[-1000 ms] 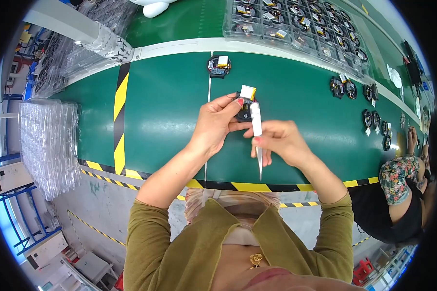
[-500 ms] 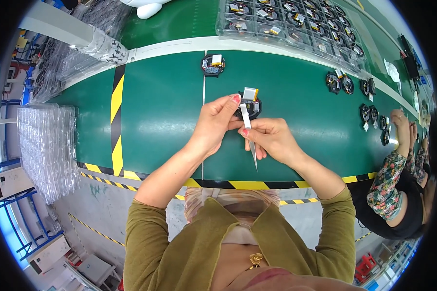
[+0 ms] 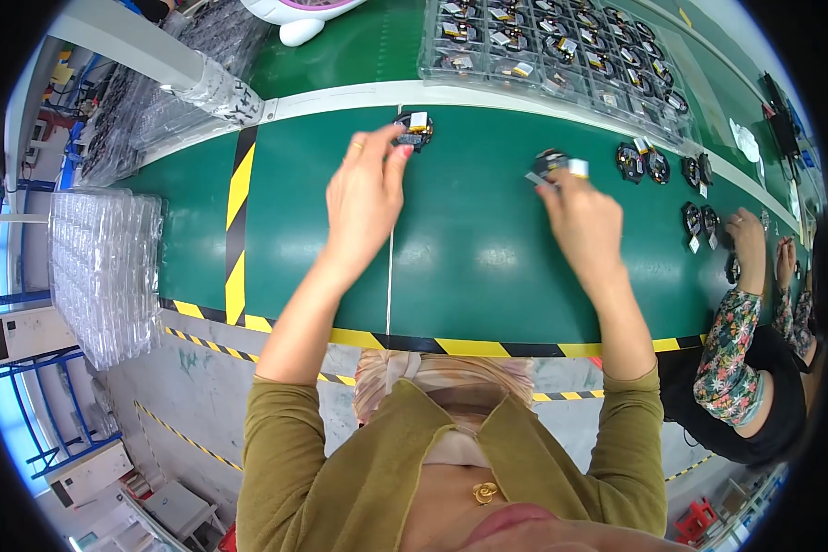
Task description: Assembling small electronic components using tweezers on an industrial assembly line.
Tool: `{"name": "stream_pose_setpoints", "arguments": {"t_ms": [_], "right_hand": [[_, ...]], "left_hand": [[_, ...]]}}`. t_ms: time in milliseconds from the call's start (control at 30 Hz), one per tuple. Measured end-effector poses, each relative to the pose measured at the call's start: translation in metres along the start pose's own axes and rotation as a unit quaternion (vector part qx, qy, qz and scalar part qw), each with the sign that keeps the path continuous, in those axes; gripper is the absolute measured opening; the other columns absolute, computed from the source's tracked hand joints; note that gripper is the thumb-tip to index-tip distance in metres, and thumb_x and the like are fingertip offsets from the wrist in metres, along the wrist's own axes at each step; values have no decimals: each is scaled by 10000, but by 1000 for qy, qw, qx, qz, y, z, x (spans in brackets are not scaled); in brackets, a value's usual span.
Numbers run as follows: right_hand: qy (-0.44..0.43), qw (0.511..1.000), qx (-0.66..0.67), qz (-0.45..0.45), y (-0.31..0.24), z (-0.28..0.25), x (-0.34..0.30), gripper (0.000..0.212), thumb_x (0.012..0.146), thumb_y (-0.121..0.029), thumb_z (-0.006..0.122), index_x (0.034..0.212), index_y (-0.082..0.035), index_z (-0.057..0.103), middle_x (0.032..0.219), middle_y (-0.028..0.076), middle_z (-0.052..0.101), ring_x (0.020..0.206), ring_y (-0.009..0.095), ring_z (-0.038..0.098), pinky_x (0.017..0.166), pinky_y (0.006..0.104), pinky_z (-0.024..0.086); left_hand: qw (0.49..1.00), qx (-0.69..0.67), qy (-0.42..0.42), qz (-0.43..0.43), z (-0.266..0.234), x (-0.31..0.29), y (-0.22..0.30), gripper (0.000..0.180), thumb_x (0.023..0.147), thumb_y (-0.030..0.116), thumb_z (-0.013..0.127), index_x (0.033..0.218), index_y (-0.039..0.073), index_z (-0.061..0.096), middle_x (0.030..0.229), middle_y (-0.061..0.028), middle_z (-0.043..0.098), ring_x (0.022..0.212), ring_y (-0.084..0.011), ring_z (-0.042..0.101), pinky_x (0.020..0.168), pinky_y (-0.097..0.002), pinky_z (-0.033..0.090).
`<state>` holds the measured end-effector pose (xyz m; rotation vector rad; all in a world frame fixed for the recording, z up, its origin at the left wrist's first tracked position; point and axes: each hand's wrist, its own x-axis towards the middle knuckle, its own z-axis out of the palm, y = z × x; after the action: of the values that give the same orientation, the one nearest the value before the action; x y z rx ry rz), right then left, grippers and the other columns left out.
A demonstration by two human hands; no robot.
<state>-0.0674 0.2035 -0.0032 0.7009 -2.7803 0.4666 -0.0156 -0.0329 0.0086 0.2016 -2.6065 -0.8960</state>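
Observation:
At the far middle of the green bench lies a round black circuit module [image 3: 419, 136] with a small silver battery pouch on top. The thumb and index finger of my left hand [image 3: 366, 189] close on its left edge. To the right, my right hand [image 3: 587, 221] is closed on another round black module [image 3: 550, 163], held just above or on the bench; I cannot tell which. A pale battery pouch [image 3: 578, 167] sticks out on its right side. A silver sliver beside my right fingertips looks like part of the tweezers, mostly hidden by the hand.
A clear compartment tray [image 3: 501, 69] full of modules stands beyond the white ledge. Several modules [image 3: 655, 166] lie at the right, near a co-worker's hand [image 3: 747, 235]. Stacked clear trays [image 3: 106, 276] stand at the left. Striped tape [image 3: 469, 348] edges the bench.
My hands have parted from the middle. The left has gone forward to the far module; the right has carried its module right and forward. The co-worker's hand has shifted slightly left.

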Motion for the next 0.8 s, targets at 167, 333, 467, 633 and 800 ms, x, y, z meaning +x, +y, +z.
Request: {"name": "stream_pose_setpoints", "arguments": {"t_ms": [167,333,467,633,800], "right_hand": [[72,994,79,-14,-4,-7,4,181,774,-194,602,915,-82,578,755,103,594,570,289,584,478,363,462],[58,981,172,-71,-13,2,-6,253,753,-136,627,985,-48,575,760,106,586,568,263,585,493,343,469],[47,918,394,9,-24,3,-7,369,762,-144,649,1094,-24,542,803,119,597,582,177,582,522,287,469],[-29,870,492,34,-28,-7,-9,315,791,-121,621,1078,-8,557,720,43,564,567,65,481,496,207,398],[-44,743,651,150,-28,-2,-8,213,820,-100,571,1015,-17,600,613,-50,491,509,22,407,445,186,314]], "left_hand": [[979,200,-12,34,8,41,-16,547,740,397,625,1118,25,490,973,-160,526,815,-329,569,662,-402,466],[970,-73,-213,-93,15,57,-4,412,702,216,704,987,-3,501,927,-152,552,800,-198,596,593,-333,484],[845,-474,-205,-138,26,25,21,308,834,-2,512,1130,30,435,965,-86,539,832,-178,576,687,-327,548],[812,-553,-179,-60,39,-8,41,221,802,-34,547,1007,49,554,1062,-88,533,908,-155,549,799,-276,485],[799,-573,-177,42,46,-19,44,110,793,20,594,839,67,506,1198,-121,436,1118,-212,432,948,-350,346]]}}
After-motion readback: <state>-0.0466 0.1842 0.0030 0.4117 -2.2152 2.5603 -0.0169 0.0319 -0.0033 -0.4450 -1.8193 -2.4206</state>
